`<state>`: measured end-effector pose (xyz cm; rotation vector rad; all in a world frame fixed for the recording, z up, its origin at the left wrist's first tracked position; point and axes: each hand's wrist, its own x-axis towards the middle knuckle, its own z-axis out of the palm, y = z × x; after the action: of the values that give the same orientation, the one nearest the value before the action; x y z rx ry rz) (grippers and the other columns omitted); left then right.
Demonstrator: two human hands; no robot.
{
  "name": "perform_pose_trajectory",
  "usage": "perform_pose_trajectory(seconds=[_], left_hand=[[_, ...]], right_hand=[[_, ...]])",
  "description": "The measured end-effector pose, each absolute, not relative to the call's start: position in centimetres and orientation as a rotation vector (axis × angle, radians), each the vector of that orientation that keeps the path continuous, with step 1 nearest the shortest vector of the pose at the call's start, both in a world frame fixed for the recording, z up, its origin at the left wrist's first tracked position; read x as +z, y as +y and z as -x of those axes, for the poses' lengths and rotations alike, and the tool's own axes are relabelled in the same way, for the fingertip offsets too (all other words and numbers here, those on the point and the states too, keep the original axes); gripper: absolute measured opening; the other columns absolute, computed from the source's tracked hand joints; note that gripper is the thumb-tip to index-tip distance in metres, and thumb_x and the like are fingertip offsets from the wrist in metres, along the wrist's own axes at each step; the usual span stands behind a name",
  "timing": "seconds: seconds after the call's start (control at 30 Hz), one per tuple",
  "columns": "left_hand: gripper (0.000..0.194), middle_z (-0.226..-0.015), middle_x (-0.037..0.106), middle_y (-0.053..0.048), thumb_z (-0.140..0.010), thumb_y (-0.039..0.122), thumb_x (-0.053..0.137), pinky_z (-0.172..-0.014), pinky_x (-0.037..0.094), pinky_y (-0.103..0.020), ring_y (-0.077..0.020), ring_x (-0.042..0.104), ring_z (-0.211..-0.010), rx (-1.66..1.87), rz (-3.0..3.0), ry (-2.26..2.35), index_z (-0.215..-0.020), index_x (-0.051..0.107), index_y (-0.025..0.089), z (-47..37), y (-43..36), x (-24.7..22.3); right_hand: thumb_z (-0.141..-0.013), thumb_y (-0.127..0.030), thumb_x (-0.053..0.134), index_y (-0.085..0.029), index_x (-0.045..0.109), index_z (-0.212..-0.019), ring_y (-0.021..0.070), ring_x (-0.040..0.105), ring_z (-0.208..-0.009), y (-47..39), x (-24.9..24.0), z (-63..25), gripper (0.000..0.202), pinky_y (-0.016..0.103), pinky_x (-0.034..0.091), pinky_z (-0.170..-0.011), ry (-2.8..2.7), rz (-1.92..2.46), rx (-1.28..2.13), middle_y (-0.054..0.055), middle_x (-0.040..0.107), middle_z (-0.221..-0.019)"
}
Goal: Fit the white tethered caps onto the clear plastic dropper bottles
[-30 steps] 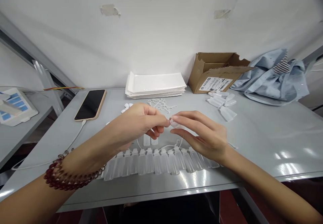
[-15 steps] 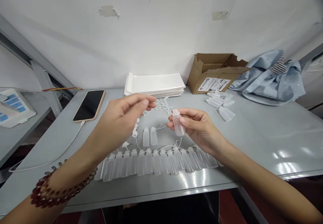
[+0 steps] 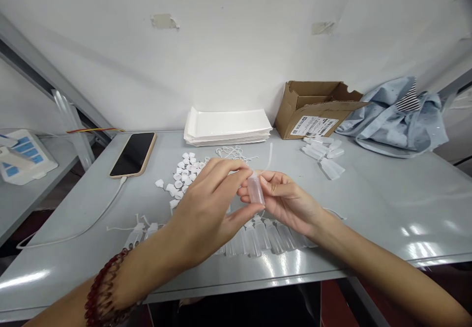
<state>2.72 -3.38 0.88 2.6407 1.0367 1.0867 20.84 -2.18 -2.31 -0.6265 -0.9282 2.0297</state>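
A small translucent plastic bottle stands nearly upright between my two hands above the table. My right hand grips it from the right, with the thumb along its side. My left hand reaches across from the left, fingertips at the bottle's neck and thumb by its base. A thin white strip rises from the neck, whose top is partly covered by my fingers. Below, a row of similar bottles lies along the table's front, partly hidden by my left hand. White caps are heaped beyond that hand.
Thin white loops lie before a stack of white trays. More bottles lie near an open cardboard box. A light blue cloth bag sits at the right. A phone with a charging cable lies at the left.
My left hand has come right and down onto the bottle, its fingers now at the neck. A thin white strip now sticks up there. My right hand keeps its hold.
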Motion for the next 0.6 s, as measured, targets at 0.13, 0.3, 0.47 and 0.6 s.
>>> perform_pose_trajectory(seconds=[0.13, 0.3, 0.47, 0.6], left_hand=[[0.035, -0.115, 0.061, -0.013, -0.083, 0.025, 0.066, -0.095, 0.045, -0.041, -0.0238, 0.054, -0.109, 1.071, -2.733, 0.914, -0.114, 0.051, 0.015, -2.8, -3.3, 0.4], [0.034, -0.115, 0.061, -0.009, -0.081, 0.019, 0.061, -0.092, 0.047, -0.041, -0.0235, 0.057, -0.107, 0.980, -2.639, 1.059, -0.112, 0.047, 0.020, -3.2, -3.4, 0.5], [0.036, -0.116, 0.059, -0.008, -0.079, 0.016, 0.059, -0.086, 0.050, -0.039, -0.0230, 0.057, -0.108, 0.850, -2.597, 1.049, -0.110, 0.041, 0.023, -3.0, -3.0, -0.3], [0.042, -0.116, 0.056, -0.009, -0.078, 0.013, 0.059, -0.091, 0.048, -0.042, -0.0229, 0.053, -0.110, 0.805, -2.640, 0.981, -0.114, 0.037, 0.021, -2.5, -2.2, -1.4]], right_hand=[[-0.080, -0.025, 0.069, -0.017, 0.072, -0.087, 0.0188, 0.070, -0.086, -2.3, -2.4, -20.8, 0.011, 0.037, 0.052, -0.092, -0.928, 0.556, 2.016, 0.005, 0.073, -0.085], [-0.087, -0.030, 0.061, -0.017, 0.070, -0.100, 0.0229, 0.067, -0.101, -2.3, -2.5, -21.1, 0.021, 0.041, 0.051, -0.093, -1.026, 0.639, 1.980, 0.009, 0.073, -0.096], [-0.090, -0.029, 0.058, -0.018, 0.070, -0.105, 0.0206, 0.064, -0.106, -1.6, -2.5, -22.0, 0.023, 0.040, 0.047, -0.098, -1.254, 0.704, 1.964, 0.008, 0.072, -0.101], [-0.089, -0.030, 0.058, -0.019, 0.069, -0.107, 0.0189, 0.064, -0.103, -0.6, -2.5, -23.0, 0.024, 0.042, 0.044, -0.101, -1.533, 0.868, 1.839, 0.006, 0.072, -0.106]])
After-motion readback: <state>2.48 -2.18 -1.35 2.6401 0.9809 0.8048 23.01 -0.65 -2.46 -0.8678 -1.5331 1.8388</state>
